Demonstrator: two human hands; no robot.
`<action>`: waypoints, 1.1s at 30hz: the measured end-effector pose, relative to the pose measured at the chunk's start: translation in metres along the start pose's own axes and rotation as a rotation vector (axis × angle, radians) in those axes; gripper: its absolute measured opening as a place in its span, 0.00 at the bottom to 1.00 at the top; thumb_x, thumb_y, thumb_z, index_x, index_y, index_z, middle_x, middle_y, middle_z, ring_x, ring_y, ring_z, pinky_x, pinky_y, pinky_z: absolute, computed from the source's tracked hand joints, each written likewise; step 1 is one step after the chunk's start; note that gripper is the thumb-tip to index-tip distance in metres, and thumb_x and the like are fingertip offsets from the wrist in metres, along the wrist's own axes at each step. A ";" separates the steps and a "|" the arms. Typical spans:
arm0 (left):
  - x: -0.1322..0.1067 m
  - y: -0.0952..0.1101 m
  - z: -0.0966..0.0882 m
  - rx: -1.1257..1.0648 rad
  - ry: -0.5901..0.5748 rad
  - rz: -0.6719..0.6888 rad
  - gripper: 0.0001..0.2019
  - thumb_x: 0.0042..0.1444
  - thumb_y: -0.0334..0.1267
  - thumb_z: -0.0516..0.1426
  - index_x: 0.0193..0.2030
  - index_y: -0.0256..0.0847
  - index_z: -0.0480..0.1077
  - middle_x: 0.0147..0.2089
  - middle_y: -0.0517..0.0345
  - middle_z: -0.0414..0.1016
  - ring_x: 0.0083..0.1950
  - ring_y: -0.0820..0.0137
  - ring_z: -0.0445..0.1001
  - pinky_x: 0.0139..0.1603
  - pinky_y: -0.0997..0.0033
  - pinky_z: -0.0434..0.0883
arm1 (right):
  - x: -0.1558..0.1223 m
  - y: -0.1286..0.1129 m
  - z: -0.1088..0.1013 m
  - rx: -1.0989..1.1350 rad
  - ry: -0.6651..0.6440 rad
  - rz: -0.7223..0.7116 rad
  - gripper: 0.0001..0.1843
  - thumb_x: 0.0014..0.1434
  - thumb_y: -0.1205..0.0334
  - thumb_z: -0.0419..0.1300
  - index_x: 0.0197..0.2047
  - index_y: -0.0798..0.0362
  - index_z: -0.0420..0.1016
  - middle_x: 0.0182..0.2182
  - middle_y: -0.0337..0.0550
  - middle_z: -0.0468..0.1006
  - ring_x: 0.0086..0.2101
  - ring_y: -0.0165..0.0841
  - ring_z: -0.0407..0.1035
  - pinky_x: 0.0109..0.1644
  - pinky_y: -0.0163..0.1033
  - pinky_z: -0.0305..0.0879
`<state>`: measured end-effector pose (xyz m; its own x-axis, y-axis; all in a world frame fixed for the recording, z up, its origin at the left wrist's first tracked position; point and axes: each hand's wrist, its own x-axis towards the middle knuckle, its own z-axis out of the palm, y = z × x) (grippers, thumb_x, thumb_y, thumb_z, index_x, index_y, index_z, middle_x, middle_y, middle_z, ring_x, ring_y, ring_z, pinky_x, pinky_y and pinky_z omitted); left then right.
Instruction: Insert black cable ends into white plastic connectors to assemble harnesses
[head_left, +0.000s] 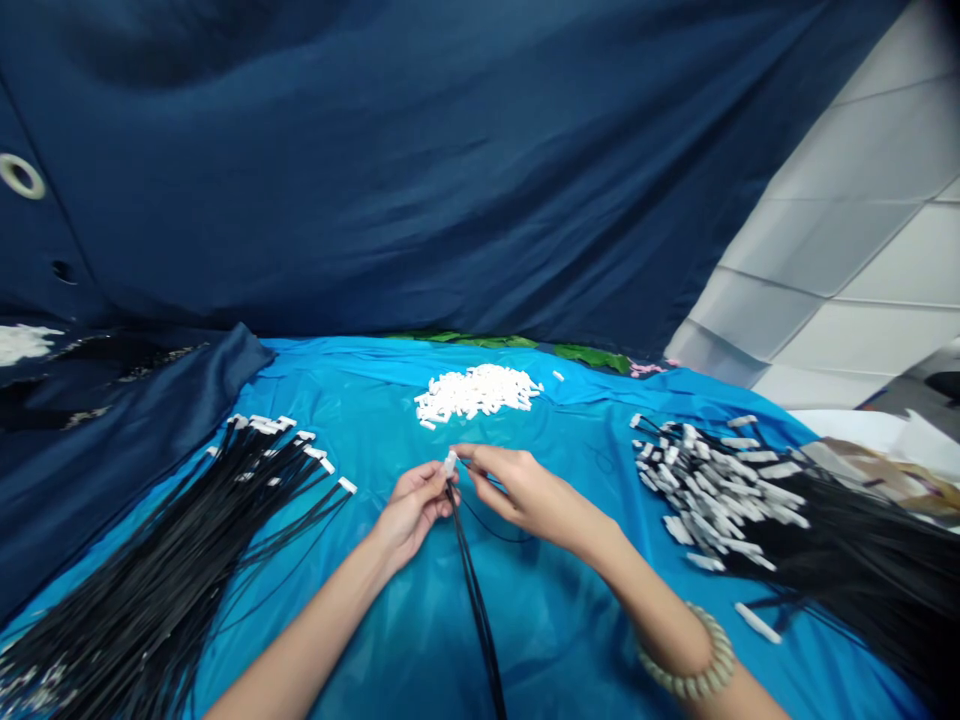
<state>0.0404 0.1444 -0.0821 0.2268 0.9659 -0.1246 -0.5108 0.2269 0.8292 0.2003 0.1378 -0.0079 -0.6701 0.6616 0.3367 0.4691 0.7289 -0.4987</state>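
Note:
Near the middle of the blue cloth, my left hand [415, 510] pinches a small white connector housing [450, 463] between thumb and fingers. Several black wires [474, 590] run down from this connector toward the bottom edge. My right hand [517, 485] meets it from the right, fingertips closed at its top end. One thin black wire [491, 530] loops from those fingertips below the right hand; its tip is too small to make out. Beyond both hands lies a heap of loose white connector housings [480, 391].
At left lies a bundle of black wires [180, 560] with white connectors on their ends. A second wire bundle [862, 530], its white connectors [712, 490] piled together, lies at right. A dark blue curtain [420, 180] hangs behind. One stray housing [558, 376] sits beside the heap.

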 end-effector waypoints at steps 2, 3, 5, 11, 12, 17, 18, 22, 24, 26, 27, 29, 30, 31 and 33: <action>0.000 0.000 0.000 0.008 -0.004 0.003 0.08 0.42 0.35 0.60 0.28 0.31 0.69 0.25 0.57 0.67 0.22 0.78 0.65 0.17 0.81 0.59 | 0.000 0.000 0.000 0.001 0.000 -0.001 0.12 0.59 0.66 0.44 0.46 0.53 0.60 0.39 0.46 0.70 0.40 0.33 0.66 0.40 0.35 0.62; 0.000 0.000 0.000 0.012 -0.006 0.005 0.08 0.42 0.35 0.60 0.28 0.31 0.69 0.25 0.57 0.67 0.22 0.78 0.65 0.17 0.81 0.59 | 0.000 0.000 0.000 0.003 0.001 0.000 0.12 0.59 0.67 0.44 0.46 0.53 0.60 0.39 0.46 0.70 0.40 0.33 0.66 0.40 0.35 0.62; 0.000 0.000 0.000 0.020 -0.010 0.008 0.08 0.42 0.35 0.60 0.28 0.31 0.69 0.25 0.57 0.67 0.22 0.78 0.65 0.17 0.81 0.59 | 0.000 0.000 0.001 0.007 0.001 0.003 0.12 0.59 0.67 0.44 0.46 0.53 0.60 0.40 0.46 0.70 0.40 0.33 0.66 0.40 0.35 0.62; -0.002 0.001 0.000 0.029 0.000 0.015 0.08 0.43 0.35 0.59 0.28 0.31 0.69 0.25 0.57 0.67 0.21 0.78 0.65 0.17 0.81 0.60 | 0.000 -0.001 -0.001 0.041 0.016 -0.008 0.10 0.59 0.67 0.44 0.42 0.55 0.62 0.39 0.46 0.70 0.39 0.32 0.66 0.41 0.34 0.61; -0.002 0.001 0.000 0.031 0.002 0.016 0.08 0.43 0.35 0.60 0.28 0.31 0.69 0.25 0.57 0.67 0.21 0.78 0.65 0.17 0.81 0.60 | 0.000 -0.001 -0.002 0.056 0.021 -0.010 0.09 0.59 0.67 0.45 0.42 0.55 0.62 0.40 0.46 0.70 0.39 0.31 0.66 0.40 0.34 0.61; -0.002 0.003 0.003 0.039 0.014 0.016 0.08 0.42 0.36 0.60 0.28 0.32 0.69 0.24 0.57 0.67 0.21 0.78 0.65 0.17 0.81 0.59 | 0.001 0.000 -0.003 0.136 0.067 -0.004 0.08 0.59 0.67 0.45 0.39 0.54 0.64 0.41 0.44 0.71 0.40 0.30 0.66 0.41 0.32 0.60; -0.003 0.004 0.004 0.041 0.015 0.015 0.08 0.42 0.36 0.60 0.27 0.32 0.69 0.24 0.57 0.67 0.21 0.78 0.65 0.17 0.81 0.59 | 0.001 0.001 -0.003 0.145 0.073 -0.003 0.08 0.59 0.67 0.45 0.38 0.54 0.64 0.40 0.44 0.71 0.40 0.30 0.66 0.41 0.32 0.60; -0.004 0.005 0.006 0.055 0.022 0.014 0.09 0.41 0.36 0.60 0.27 0.31 0.69 0.22 0.57 0.67 0.20 0.78 0.64 0.17 0.81 0.59 | 0.001 0.003 -0.002 0.171 0.091 -0.007 0.08 0.58 0.67 0.46 0.36 0.53 0.64 0.39 0.44 0.71 0.40 0.30 0.66 0.41 0.32 0.60; -0.004 0.006 0.007 0.060 0.026 0.013 0.09 0.41 0.36 0.60 0.27 0.31 0.69 0.21 0.57 0.67 0.19 0.78 0.64 0.17 0.81 0.59 | 0.002 0.003 -0.001 0.175 0.098 -0.007 0.07 0.58 0.67 0.46 0.36 0.54 0.64 0.39 0.44 0.71 0.40 0.30 0.66 0.41 0.33 0.61; -0.004 0.006 0.007 0.064 0.031 0.016 0.09 0.41 0.36 0.61 0.26 0.31 0.69 0.21 0.57 0.68 0.19 0.78 0.64 0.17 0.81 0.60 | 0.002 0.004 0.000 0.164 0.103 -0.013 0.07 0.58 0.68 0.46 0.36 0.54 0.64 0.39 0.44 0.71 0.40 0.30 0.66 0.42 0.33 0.61; -0.004 0.006 0.006 0.065 0.032 0.019 0.09 0.40 0.36 0.61 0.26 0.31 0.69 0.21 0.57 0.68 0.20 0.78 0.64 0.17 0.81 0.60 | 0.002 0.004 0.000 0.153 0.105 -0.017 0.07 0.58 0.68 0.46 0.36 0.54 0.64 0.38 0.44 0.71 0.40 0.30 0.66 0.41 0.33 0.61; -0.004 0.005 0.005 0.067 0.034 0.024 0.09 0.40 0.36 0.61 0.27 0.32 0.69 0.22 0.57 0.68 0.20 0.78 0.65 0.17 0.81 0.60 | 0.002 0.003 0.001 0.123 0.104 -0.029 0.08 0.58 0.68 0.46 0.38 0.54 0.63 0.38 0.44 0.71 0.39 0.30 0.66 0.41 0.33 0.61; -0.004 0.005 0.005 0.068 0.033 0.025 0.09 0.40 0.36 0.61 0.27 0.32 0.69 0.22 0.57 0.68 0.20 0.77 0.65 0.17 0.81 0.60 | 0.001 0.003 0.001 0.103 0.097 -0.036 0.07 0.58 0.68 0.46 0.38 0.54 0.63 0.38 0.45 0.71 0.39 0.30 0.67 0.40 0.33 0.61; -0.004 0.005 0.005 0.073 0.031 0.027 0.09 0.40 0.37 0.61 0.27 0.32 0.69 0.22 0.57 0.68 0.20 0.77 0.65 0.17 0.81 0.60 | 0.001 0.003 0.001 0.080 0.085 -0.041 0.07 0.58 0.68 0.45 0.38 0.55 0.63 0.38 0.45 0.71 0.38 0.30 0.67 0.40 0.33 0.61; -0.004 0.005 0.004 0.091 0.022 0.029 0.09 0.41 0.37 0.60 0.27 0.32 0.69 0.21 0.57 0.68 0.20 0.78 0.65 0.17 0.81 0.60 | 0.000 0.002 0.000 0.024 0.057 -0.050 0.07 0.58 0.68 0.45 0.36 0.55 0.63 0.38 0.46 0.70 0.38 0.30 0.67 0.39 0.33 0.62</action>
<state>0.0404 0.1416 -0.0751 0.1941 0.9747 -0.1108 -0.4395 0.1874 0.8785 0.2011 0.1395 -0.0088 -0.6580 0.6343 0.4059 0.4218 0.7570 -0.4991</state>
